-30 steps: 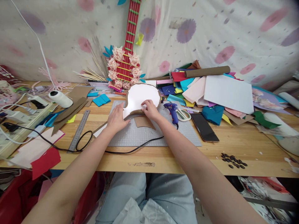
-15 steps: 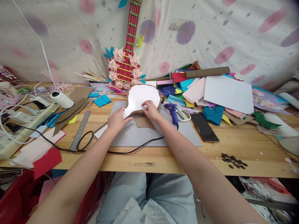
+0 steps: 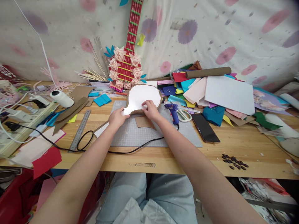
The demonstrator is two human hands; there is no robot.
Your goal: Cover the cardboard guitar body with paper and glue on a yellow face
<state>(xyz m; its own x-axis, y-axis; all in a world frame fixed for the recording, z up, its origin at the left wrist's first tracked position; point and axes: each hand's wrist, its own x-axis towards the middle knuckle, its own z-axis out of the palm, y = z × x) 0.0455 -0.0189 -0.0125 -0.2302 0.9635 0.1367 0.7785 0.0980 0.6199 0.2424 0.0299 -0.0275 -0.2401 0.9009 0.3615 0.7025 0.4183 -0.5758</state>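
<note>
White-faced cardboard (image 3: 143,93): over the grey mat (image 3: 130,133), beside the glue gun (image 3: 173,111).
Left hand (image 3: 117,117): I have it clamped on the narrow end.
Right hand (image 3: 150,110): at the near edge; grip I can't tell.

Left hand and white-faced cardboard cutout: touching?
Touching. In the head view, the left hand holds the cutout by its narrow end, between thumb and fingers.

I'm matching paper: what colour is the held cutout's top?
The cutout is white on top, clearest in the head view.
</note>
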